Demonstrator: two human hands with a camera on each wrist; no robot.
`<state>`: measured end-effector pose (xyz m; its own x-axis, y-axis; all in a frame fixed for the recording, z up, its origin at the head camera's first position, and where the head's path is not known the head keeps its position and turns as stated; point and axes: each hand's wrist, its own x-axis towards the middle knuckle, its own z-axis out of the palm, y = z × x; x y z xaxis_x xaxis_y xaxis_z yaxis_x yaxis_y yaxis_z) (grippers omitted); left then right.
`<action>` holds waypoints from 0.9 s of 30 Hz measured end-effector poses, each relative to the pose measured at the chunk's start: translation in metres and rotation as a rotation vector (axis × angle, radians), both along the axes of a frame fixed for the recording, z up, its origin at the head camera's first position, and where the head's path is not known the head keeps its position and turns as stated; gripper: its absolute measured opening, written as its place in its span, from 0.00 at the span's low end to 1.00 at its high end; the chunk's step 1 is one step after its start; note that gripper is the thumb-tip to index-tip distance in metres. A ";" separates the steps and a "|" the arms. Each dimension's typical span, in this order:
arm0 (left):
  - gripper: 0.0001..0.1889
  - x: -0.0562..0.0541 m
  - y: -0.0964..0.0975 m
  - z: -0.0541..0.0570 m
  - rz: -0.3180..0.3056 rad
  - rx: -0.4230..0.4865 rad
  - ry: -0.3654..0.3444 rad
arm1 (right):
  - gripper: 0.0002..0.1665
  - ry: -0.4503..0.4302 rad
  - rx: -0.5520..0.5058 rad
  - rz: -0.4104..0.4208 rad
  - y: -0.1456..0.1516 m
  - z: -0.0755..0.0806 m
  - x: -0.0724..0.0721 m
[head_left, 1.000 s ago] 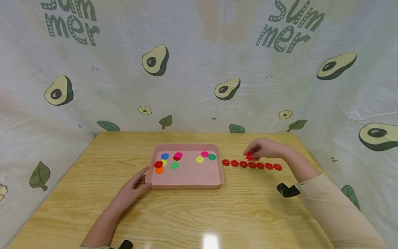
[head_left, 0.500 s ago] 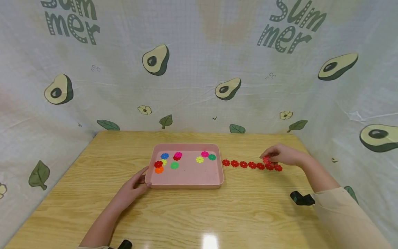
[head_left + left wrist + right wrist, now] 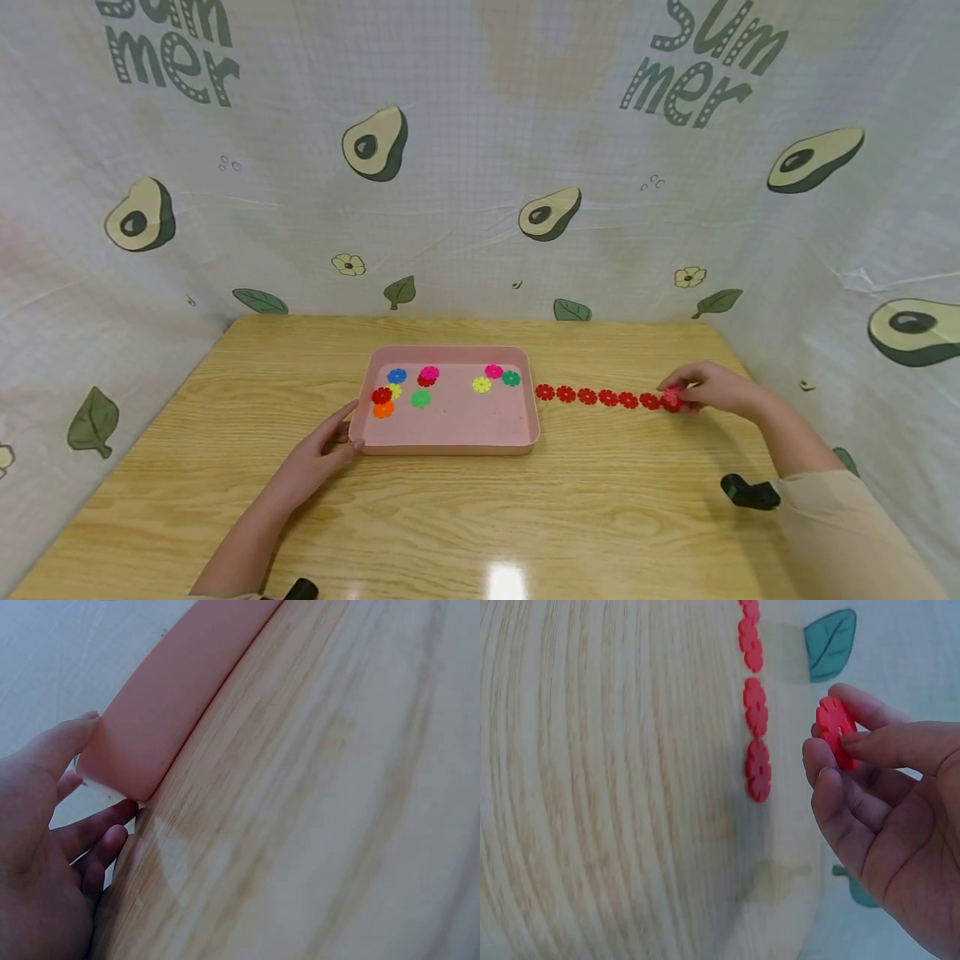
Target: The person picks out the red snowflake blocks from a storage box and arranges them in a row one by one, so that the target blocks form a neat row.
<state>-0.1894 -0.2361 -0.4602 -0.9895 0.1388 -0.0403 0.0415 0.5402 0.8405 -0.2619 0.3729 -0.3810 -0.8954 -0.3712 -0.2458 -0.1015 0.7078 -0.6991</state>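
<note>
My right hand [image 3: 708,389] pinches a red flower-shaped plastic disc [image 3: 835,733] between thumb and fingers, tilted above the table in the right wrist view. Below it, a row of similar red discs [image 3: 607,397] lies flat on the table, running right from the tray's side; the held disc overlaps the row's right end in the head view. My left hand [image 3: 318,458] holds the front left corner of a pink tray [image 3: 450,449], thumb against its wall and fingers round the side. Inside are several loose discs, including a blue disc [image 3: 397,376], an orange disc [image 3: 383,409] and a yellow disc [image 3: 482,385].
The wooden table [image 3: 480,517] reaches back to a hanging cloth [image 3: 465,167] printed with avocados and leaves. More cloth closes in both sides. A black wrist device [image 3: 750,492] shows on the right forearm.
My right hand has moved right along the row with the red disc, from near its middle to its right end. The left hand and tray have stayed in place.
</note>
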 end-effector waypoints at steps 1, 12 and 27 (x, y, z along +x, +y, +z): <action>0.36 0.000 0.000 0.000 -0.001 0.002 0.001 | 0.17 0.001 -0.002 -0.010 0.003 -0.002 0.000; 0.36 0.000 0.000 -0.001 -0.004 0.006 0.012 | 0.16 -0.029 -0.063 -0.073 0.027 -0.017 0.002; 0.36 0.001 0.001 0.000 -0.005 0.005 0.020 | 0.17 -0.037 -0.051 -0.144 0.041 -0.032 0.001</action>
